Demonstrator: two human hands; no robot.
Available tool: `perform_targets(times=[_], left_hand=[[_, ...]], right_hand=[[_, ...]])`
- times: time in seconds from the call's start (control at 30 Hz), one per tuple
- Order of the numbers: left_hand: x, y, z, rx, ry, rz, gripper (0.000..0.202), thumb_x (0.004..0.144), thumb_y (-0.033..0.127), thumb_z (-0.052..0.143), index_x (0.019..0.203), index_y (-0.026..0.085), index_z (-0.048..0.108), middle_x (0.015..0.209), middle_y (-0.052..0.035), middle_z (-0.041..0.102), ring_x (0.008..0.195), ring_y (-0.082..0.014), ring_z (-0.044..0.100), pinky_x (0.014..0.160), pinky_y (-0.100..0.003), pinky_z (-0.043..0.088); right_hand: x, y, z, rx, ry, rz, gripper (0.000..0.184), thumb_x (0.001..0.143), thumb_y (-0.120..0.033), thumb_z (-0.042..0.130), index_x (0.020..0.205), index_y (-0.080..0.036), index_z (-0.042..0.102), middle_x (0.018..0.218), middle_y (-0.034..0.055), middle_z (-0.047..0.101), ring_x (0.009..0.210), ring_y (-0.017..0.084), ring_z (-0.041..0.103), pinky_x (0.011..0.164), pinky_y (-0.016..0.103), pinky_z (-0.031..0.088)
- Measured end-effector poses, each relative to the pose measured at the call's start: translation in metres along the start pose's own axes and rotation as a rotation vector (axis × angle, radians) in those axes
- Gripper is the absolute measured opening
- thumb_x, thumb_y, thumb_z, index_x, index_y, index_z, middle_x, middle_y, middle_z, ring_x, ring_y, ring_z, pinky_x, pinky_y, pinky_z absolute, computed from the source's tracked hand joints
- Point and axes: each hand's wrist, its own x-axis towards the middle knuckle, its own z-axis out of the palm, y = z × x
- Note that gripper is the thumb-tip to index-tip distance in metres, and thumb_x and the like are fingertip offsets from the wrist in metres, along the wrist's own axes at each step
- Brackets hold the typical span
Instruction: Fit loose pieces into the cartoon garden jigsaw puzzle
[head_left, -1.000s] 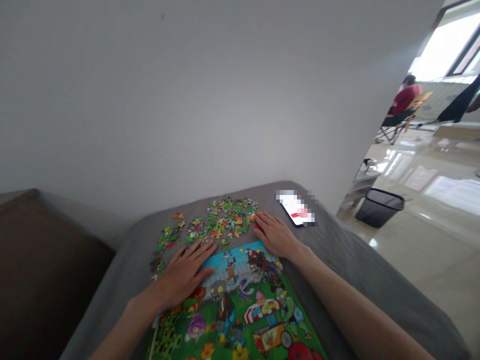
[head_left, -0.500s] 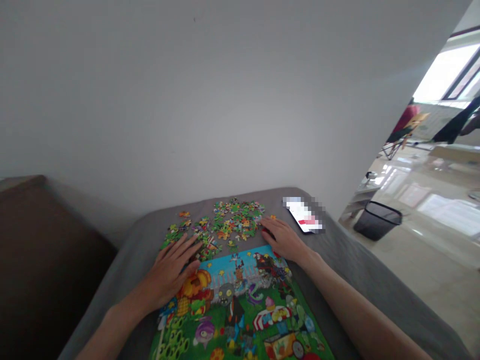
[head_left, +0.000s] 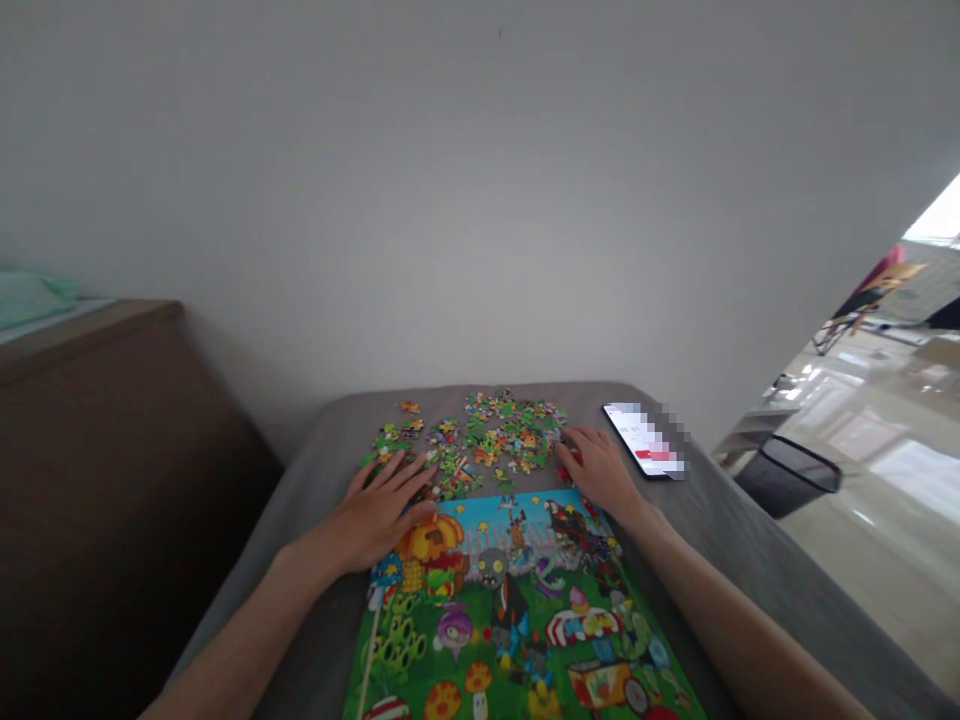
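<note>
My left hand [head_left: 386, 508] lies with spread fingers over the near left part of the loose jigsaw pieces [head_left: 510, 435], its thumb by the top left corner of a colourful cartoon picture sheet [head_left: 517, 610]. Orange pumpkin, zombie and plant figures show on that sheet, which lies flat in front of me. At the right edge of the pieces rests my right hand [head_left: 596, 468], fingers loosely bent and apart, with a few pieces beside and partly under it. Neither hand visibly grips a piece.
A lit phone [head_left: 643, 440] lies right of my right hand. All this sits on a grey cloth-covered surface [head_left: 300, 500] against a pale wall. A brown wooden panel [head_left: 112, 450] stands at left; a dark mesh bin [head_left: 791, 478] is on the floor at right.
The whole view has shifted, so the surface and hands appear farther right. Both hands stay in nearly the same place by the pieces.
</note>
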Motion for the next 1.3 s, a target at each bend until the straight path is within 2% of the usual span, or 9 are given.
perform_targets(times=[0.13, 0.27, 0.4, 0.53, 0.67, 0.77, 0.83, 1.03, 1.3], left_hand=[[-0.007, 0.004, -0.007, 0.011, 0.028, -0.030, 0.068, 0.100, 0.068, 0.026, 0.157, 0.031, 0.031, 0.163, -0.0021, 0.030, 0.153, -0.0327, 0.020, 0.120, -0.059, 0.016], [-0.003, 0.016, -0.007, 0.050, 0.134, 0.005, 0.067, 0.103, 0.064, 0.020, 0.159, 0.028, 0.025, 0.166, -0.0008, 0.021, 0.154, -0.0280, 0.016, 0.122, -0.054, 0.015], [0.007, 0.031, -0.002, 0.047, 0.070, 0.139, 0.068, 0.103, 0.063, 0.012, 0.160, 0.027, 0.021, 0.166, -0.0005, 0.018, 0.155, -0.0240, 0.014, 0.124, -0.049, 0.011], [0.011, 0.036, 0.001, 0.035, -0.014, 0.139, 0.070, 0.102, 0.064, 0.011, 0.160, 0.026, 0.016, 0.166, -0.0020, 0.019, 0.154, -0.0250, 0.018, 0.123, -0.052, 0.009], [0.013, 0.030, 0.001, 0.046, 0.019, 0.083, 0.073, 0.101, 0.067, 0.014, 0.160, 0.025, 0.020, 0.165, -0.0031, 0.021, 0.154, -0.0301, 0.016, 0.122, -0.057, 0.009], [0.015, 0.025, 0.002, 0.054, 0.049, 0.063, 0.074, 0.100, 0.068, 0.014, 0.160, 0.025, 0.020, 0.165, -0.0020, 0.023, 0.154, -0.0318, 0.014, 0.121, -0.059, 0.009], [0.017, 0.023, 0.004, 0.062, 0.066, 0.059, 0.073, 0.100, 0.068, 0.013, 0.160, 0.027, 0.020, 0.165, -0.0009, 0.023, 0.155, -0.0315, 0.013, 0.121, -0.059, 0.009], [0.016, 0.016, 0.010, 0.088, 0.088, 0.037, 0.073, 0.101, 0.068, 0.013, 0.160, 0.027, 0.020, 0.166, -0.0014, 0.020, 0.155, -0.0301, 0.012, 0.122, -0.055, 0.009], [0.000, 0.012, 0.006, 0.114, 0.096, 0.026, 0.076, 0.099, 0.070, 0.010, 0.160, 0.026, 0.023, 0.167, -0.0027, 0.014, 0.155, -0.0299, 0.013, 0.122, -0.051, 0.012]], right_hand=[[0.013, 0.002, 0.012, 0.067, 0.025, 0.093, 0.032, 0.095, -0.037, 0.053, 0.113, -0.017, 0.070, 0.123, 0.0160, 0.066, 0.120, 0.034, 0.052, 0.102, 0.054, 0.038], [0.016, 0.008, 0.009, 0.187, 0.056, 0.133, 0.028, 0.089, -0.037, 0.059, 0.106, -0.018, 0.070, 0.117, 0.0136, 0.069, 0.118, 0.035, 0.052, 0.101, 0.055, 0.037], [0.009, 0.003, -0.002, 0.368, 0.041, 0.110, 0.024, 0.089, -0.034, 0.054, 0.101, -0.017, 0.066, 0.098, 0.0109, 0.071, 0.099, 0.028, 0.063, 0.090, 0.045, 0.049], [-0.009, -0.024, -0.017, 0.565, -0.080, 0.052, 0.037, 0.091, -0.031, 0.050, 0.125, -0.018, 0.059, 0.093, 0.0054, 0.071, 0.074, 0.019, 0.068, 0.069, 0.032, 0.055], [-0.035, -0.062, -0.037, 0.820, -0.432, -0.094, 0.021, 0.089, -0.028, 0.056, 0.103, -0.020, 0.070, 0.090, 0.0033, 0.074, 0.078, 0.016, 0.069, 0.071, 0.028, 0.055], [-0.050, -0.082, -0.046, 0.746, -0.589, -0.126, 0.012, 0.086, -0.022, 0.063, 0.091, -0.022, 0.074, 0.078, -0.0001, 0.073, 0.069, 0.013, 0.065, 0.063, 0.025, 0.051], [-0.055, -0.090, -0.046, 0.646, -0.613, -0.137, 0.011, 0.085, -0.018, 0.066, 0.087, -0.022, 0.076, 0.071, -0.0017, 0.070, 0.064, 0.012, 0.062, 0.061, 0.024, 0.048], [-0.056, -0.094, -0.035, 0.413, -0.491, -0.212, 0.005, 0.083, -0.022, 0.077, 0.078, -0.024, 0.076, 0.087, 0.0016, 0.070, 0.092, 0.020, 0.063, 0.084, 0.033, 0.048], [-0.054, -0.091, -0.036, 0.326, -0.479, -0.179, 0.007, 0.082, -0.017, 0.078, 0.081, -0.022, 0.073, 0.091, 0.0026, 0.068, 0.099, 0.023, 0.059, 0.090, 0.037, 0.046]])
